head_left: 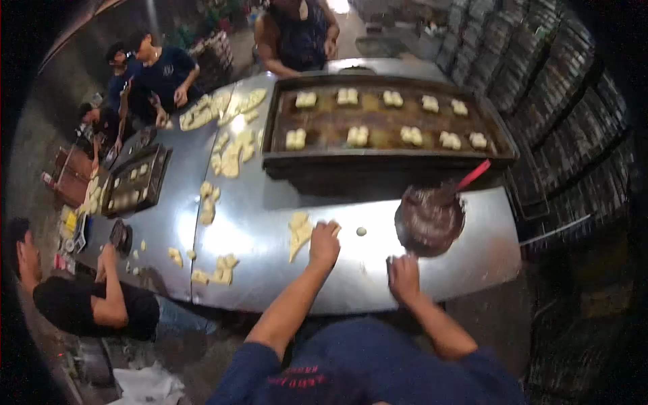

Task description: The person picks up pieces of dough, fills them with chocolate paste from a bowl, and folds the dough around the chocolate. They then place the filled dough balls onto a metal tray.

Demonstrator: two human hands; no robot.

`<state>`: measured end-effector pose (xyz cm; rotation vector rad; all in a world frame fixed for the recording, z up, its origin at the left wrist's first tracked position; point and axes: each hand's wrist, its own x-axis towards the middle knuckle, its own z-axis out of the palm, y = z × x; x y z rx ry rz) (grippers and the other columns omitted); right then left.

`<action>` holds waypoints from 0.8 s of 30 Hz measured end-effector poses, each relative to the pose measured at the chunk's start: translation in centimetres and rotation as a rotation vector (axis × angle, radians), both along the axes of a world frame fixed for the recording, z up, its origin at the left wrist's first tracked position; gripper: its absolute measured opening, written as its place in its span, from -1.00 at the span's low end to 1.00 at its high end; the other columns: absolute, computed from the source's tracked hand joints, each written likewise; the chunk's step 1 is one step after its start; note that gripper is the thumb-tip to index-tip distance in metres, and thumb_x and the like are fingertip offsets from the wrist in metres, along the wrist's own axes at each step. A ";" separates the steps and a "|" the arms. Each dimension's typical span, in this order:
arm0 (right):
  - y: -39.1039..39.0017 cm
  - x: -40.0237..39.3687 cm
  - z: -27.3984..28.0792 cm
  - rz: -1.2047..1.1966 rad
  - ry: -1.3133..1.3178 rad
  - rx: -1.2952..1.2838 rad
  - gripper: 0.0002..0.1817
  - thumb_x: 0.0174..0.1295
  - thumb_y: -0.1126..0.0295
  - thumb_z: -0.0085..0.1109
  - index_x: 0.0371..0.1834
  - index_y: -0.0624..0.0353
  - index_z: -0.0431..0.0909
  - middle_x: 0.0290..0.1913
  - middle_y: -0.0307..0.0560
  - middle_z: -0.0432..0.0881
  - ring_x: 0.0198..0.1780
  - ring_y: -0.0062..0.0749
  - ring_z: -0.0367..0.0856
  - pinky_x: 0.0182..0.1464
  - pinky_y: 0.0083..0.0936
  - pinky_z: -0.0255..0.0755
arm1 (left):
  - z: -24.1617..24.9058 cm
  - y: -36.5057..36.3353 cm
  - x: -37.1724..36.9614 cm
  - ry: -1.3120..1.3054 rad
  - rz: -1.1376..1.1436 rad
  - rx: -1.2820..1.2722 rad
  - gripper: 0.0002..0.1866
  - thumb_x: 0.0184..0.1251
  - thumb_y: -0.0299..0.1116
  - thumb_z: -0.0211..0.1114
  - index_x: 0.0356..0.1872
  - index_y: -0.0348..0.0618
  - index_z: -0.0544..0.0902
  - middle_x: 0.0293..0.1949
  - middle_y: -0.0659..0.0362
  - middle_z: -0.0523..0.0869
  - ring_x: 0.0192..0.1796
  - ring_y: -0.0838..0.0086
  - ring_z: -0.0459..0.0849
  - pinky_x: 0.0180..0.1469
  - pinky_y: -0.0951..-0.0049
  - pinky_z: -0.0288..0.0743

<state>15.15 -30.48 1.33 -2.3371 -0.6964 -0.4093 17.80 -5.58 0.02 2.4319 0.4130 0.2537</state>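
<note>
My left hand (pixel 325 246) is closed at the edge of a flat piece of pale dough (pixel 298 234) on the metal table, with a bit of dough showing at its fingertips. My right hand (pixel 404 275) is closed just below a bowl of dark brown paste (pixel 430 219); a small dark thing shows at its fingers, too blurred to name. Between my hands and a little farther off lies a small round ball (pixel 361 231). A red-handled tool (pixel 474 174) leans in the bowl.
A large dark tray (pixel 378 121) holding several shaped dough pieces stands at the back. More dough (pixel 233 154) lies along the table (pixel 256 209) to the left, near a smaller tray (pixel 137 181). Co-workers stand on the left and across the table. Stacked trays (pixel 574 101) rise at right.
</note>
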 end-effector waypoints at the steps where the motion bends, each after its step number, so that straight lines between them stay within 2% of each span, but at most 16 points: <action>1: 0.2 -0.6 -3.7 0.102 -0.010 0.148 -0.81 0.31 0.37 -0.01 -0.29 0.14 0.62 -0.35 0.06 0.57 -0.20 0.01 0.50 -0.09 -0.08 0.35 | 1.8 -0.5 -1.0 0.019 -0.099 0.001 -0.76 0.14 -0.52 0.14 -0.17 -0.27 0.66 -0.14 -0.22 0.67 0.10 -0.06 0.57 0.20 0.04 0.38; 2: -0.8 -0.7 -5.4 0.148 -0.013 0.268 -0.78 0.33 0.35 -0.01 -0.20 0.14 0.67 -0.31 0.05 0.60 -0.13 0.00 0.52 0.02 -0.07 0.35 | -5.9 2.3 0.0 -0.170 -0.135 -0.033 -0.73 0.12 -0.53 0.16 -0.14 -0.24 0.69 0.03 -0.19 0.65 0.19 -0.02 0.54 0.30 0.09 0.35; 3: 0.1 -2.2 -5.2 0.126 0.411 -0.298 -0.79 0.29 0.36 0.03 -0.13 0.11 0.64 -0.22 0.04 0.59 -0.07 -0.02 0.50 0.09 -0.04 0.30 | -6.8 2.4 -0.2 -0.153 -0.210 0.414 -0.62 0.15 -0.52 0.20 0.03 -0.24 0.67 0.13 -0.12 0.61 0.19 0.06 0.53 0.38 0.13 0.30; 4: 1.3 -3.8 -4.9 0.153 0.056 0.069 -0.82 0.25 0.34 0.08 -0.15 0.11 0.58 -0.14 0.00 0.56 -0.08 -0.02 0.47 0.08 -0.07 0.29 | -4.6 -5.3 -0.7 -0.139 -0.373 0.336 -0.62 0.15 -0.52 0.20 0.03 -0.24 0.67 0.13 -0.12 0.61 0.19 0.06 0.53 0.38 0.13 0.30; 5: 2.9 -2.9 -1.9 0.243 0.110 0.012 -0.82 0.22 0.33 0.10 -0.15 0.11 0.53 -0.10 0.01 0.52 -0.09 -0.01 0.46 0.02 -0.08 0.33 | -1.4 -2.3 0.4 0.033 -0.425 0.048 -0.53 0.13 -0.50 0.22 0.14 -0.26 0.59 0.10 -0.14 0.64 0.16 0.05 0.58 0.31 0.15 0.38; 6: 4.5 -1.2 -2.1 0.198 -0.029 0.025 -0.79 0.19 0.25 0.11 -0.22 0.12 0.50 -0.21 0.00 0.50 -0.10 -0.05 0.46 -0.07 -0.14 0.34 | 2.1 -0.2 0.9 0.199 -0.394 -0.185 -0.43 0.11 -0.48 0.25 0.25 -0.29 0.51 0.06 -0.15 0.67 0.12 0.04 0.62 0.25 0.17 0.45; 7: 5.3 1.3 -4.9 0.184 -0.051 -0.031 -0.86 0.22 0.31 0.08 -0.28 0.13 0.50 -0.31 0.04 0.48 -0.12 -0.03 0.47 -0.09 -0.14 0.34 | 7.7 -1.5 0.2 0.350 -0.265 -0.382 -0.31 0.10 -0.47 0.27 0.36 -0.32 0.43 0.03 -0.17 0.70 0.09 0.03 0.67 0.18 0.18 0.52; 9: 2.1 3.7 -3.5 0.216 0.034 0.128 -0.82 0.21 0.36 0.05 -0.31 0.26 0.54 -0.32 0.13 0.51 -0.24 0.00 0.49 -0.21 -0.11 0.34 | 1.4 2.7 -0.7 0.098 -0.436 -0.060 -0.26 0.06 -0.44 0.24 0.40 -0.28 0.38 -0.11 -0.25 0.72 -0.05 -0.12 0.69 0.11 0.12 0.53; 10: 1.4 3.7 -3.3 0.043 0.194 0.111 -0.83 0.21 0.37 0.05 -0.29 0.23 0.55 -0.35 0.11 0.48 -0.28 0.01 0.46 -0.25 -0.13 0.32 | 3.0 3.1 -2.1 0.211 -0.424 0.064 -0.22 0.04 -0.44 0.28 0.42 -0.29 0.36 -0.04 -0.23 0.70 0.01 -0.05 0.69 0.13 0.21 0.52; 11: -1.3 2.0 -0.2 0.098 0.058 0.006 -0.88 0.17 0.42 0.12 -0.27 0.19 0.56 -0.39 0.08 0.44 -0.31 0.01 0.43 -0.24 -0.13 0.33 | 4.5 1.9 -2.6 0.311 -0.428 0.179 -0.18 0.01 -0.44 0.32 0.44 -0.29 0.33 0.02 -0.21 0.69 0.08 0.01 0.69 0.15 0.29 0.52; 14: -1.3 -2.2 -0.1 0.098 0.004 0.069 -0.82 0.05 0.49 0.26 -0.25 0.16 0.55 -0.30 0.02 0.41 -0.23 -0.05 0.44 -0.18 -0.17 0.36 | 6.1 0.8 -4.9 0.276 -0.321 0.080 -0.18 -0.02 -0.46 0.30 0.43 -0.26 0.35 0.07 -0.23 0.65 0.11 0.01 0.65 0.16 0.27 0.50; 15: 0.2 -3.5 -0.3 0.122 -0.005 0.076 -0.80 0.05 0.48 0.26 -0.23 0.15 0.55 -0.28 0.02 0.42 -0.20 -0.07 0.44 -0.17 -0.17 0.36 | 3.7 1.5 -5.4 0.256 -0.288 -0.027 -0.28 0.05 -0.41 0.26 0.38 -0.23 0.42 -0.16 -0.23 0.66 -0.06 -0.11 0.64 0.07 0.07 0.49; 19: 3.1 1.8 -2.5 0.240 0.001 -0.087 -0.86 0.16 0.46 0.10 -0.20 0.16 0.50 -0.31 0.08 0.47 -0.22 0.00 0.46 -0.18 -0.14 0.36 | 5.4 0.9 -8.0 0.263 -0.214 0.041 -0.42 0.10 -0.42 0.25 0.26 -0.22 0.54 -0.14 -0.15 0.60 -0.01 -0.04 0.60 0.07 0.10 0.49; 21: -0.1 2.2 -2.4 0.111 0.115 -0.037 -0.86 0.13 0.50 0.16 -0.23 0.19 0.52 -0.35 0.07 0.46 -0.26 0.01 0.44 -0.22 -0.11 0.33 | 5.4 2.3 -10.2 0.302 -0.214 0.076 -0.48 0.12 -0.43 0.24 0.19 -0.22 0.60 -0.13 -0.14 0.59 0.01 -0.03 0.59 0.08 0.11 0.49; 22: -1.1 0.1 -0.2 0.069 0.026 0.055 -0.79 0.06 0.52 0.24 -0.21 0.19 0.52 -0.37 0.05 0.43 -0.28 0.02 0.42 -0.22 -0.08 0.31 | 4.6 3.1 -11.6 0.297 -0.184 0.098 -0.53 0.13 -0.42 0.25 0.14 -0.20 0.64 -0.14 -0.12 0.59 0.00 -0.03 0.59 0.07 0.12 0.50; 24: -1.7 -2.0 -0.8 0.133 0.025 0.028 -0.72 0.00 0.51 0.31 -0.19 0.16 0.53 -0.30 0.01 0.43 -0.22 0.00 0.42 -0.16 -0.13 0.35 | 4.0 3.6 -12.9 0.255 -0.082 0.065 -0.66 0.14 -0.41 0.25 -0.03 -0.18 0.73 -0.14 -0.08 0.58 -0.03 0.00 0.59 0.04 0.11 0.51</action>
